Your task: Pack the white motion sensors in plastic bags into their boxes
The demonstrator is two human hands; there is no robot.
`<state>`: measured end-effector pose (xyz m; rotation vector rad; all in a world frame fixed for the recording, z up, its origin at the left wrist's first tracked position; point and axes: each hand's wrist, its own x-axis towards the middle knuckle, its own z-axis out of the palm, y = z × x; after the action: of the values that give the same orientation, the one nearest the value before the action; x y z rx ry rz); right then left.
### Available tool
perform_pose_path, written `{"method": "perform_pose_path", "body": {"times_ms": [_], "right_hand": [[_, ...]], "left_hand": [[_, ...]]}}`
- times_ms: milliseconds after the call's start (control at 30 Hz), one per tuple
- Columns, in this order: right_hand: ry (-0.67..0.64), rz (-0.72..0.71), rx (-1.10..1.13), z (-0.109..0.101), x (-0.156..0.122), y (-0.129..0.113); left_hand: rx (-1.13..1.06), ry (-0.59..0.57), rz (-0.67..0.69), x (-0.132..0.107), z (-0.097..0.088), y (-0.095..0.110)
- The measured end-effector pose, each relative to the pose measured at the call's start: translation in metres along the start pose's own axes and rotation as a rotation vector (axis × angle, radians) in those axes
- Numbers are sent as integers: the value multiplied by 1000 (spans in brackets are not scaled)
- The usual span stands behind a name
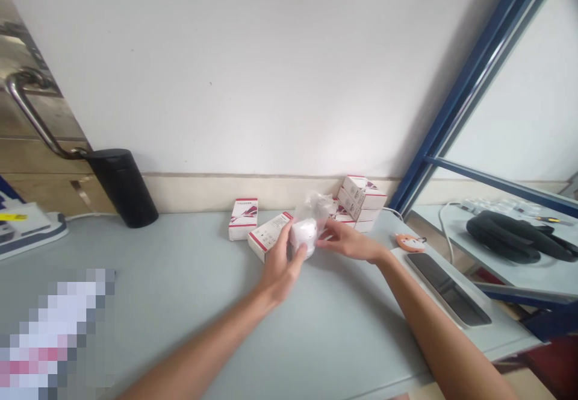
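White device, well back from desk edge

Print on the white-and-red boxes is too small and blurred to read.

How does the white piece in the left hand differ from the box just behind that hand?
Shape: the white piece looks rounded; the box has flat sides and straight edges.
Surface: the piece looks mostly plain, with clear plastic about it; the box carries red bands and print.
Support: the left hand holds the piece; the box lies on the table.
Shared: both are mainly white and partly hidden by that hand.
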<state>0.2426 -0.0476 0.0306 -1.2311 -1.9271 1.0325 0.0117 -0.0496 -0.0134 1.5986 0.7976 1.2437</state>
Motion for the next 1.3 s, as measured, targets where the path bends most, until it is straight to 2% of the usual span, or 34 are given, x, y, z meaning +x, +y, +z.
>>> {"method": "perform_pose_path", "body": {"times_ms": [133, 300, 433, 533, 633, 733, 933, 1067, 1167, 1300], "right_hand": [[5, -20, 68, -1, -2, -7], [-1, 27, -13, -4, -3, -7], [-58, 35, -85, -4, -2, 2], [-40, 56, -67, -4, -2, 5], [10, 55, 40, -6, -4, 2], [8, 40, 70, -6, -4, -1], [-52, -14, 58, -3, 0, 4], [-127, -43, 132, -2, -1, 0], [-141, -66, 155, -1, -3, -4], [-125, -51, 80, 0, -2, -2]], "left_hand": [[86, -61, 21, 4, 3, -12], [166, -134, 15, 1, 3, -7], [81, -96, 35, 2, 4, -6], [63, -63, 11, 5, 5, -12], [120, -141, 14, 4, 4, -17], [187, -217, 26, 1, 4, -15], [19, -40, 53, 3, 6, -5], [69, 71, 120, 3, 8, -2], [95, 57, 108, 2, 9, -3], [105, -28, -15, 3, 9, -4]]}}
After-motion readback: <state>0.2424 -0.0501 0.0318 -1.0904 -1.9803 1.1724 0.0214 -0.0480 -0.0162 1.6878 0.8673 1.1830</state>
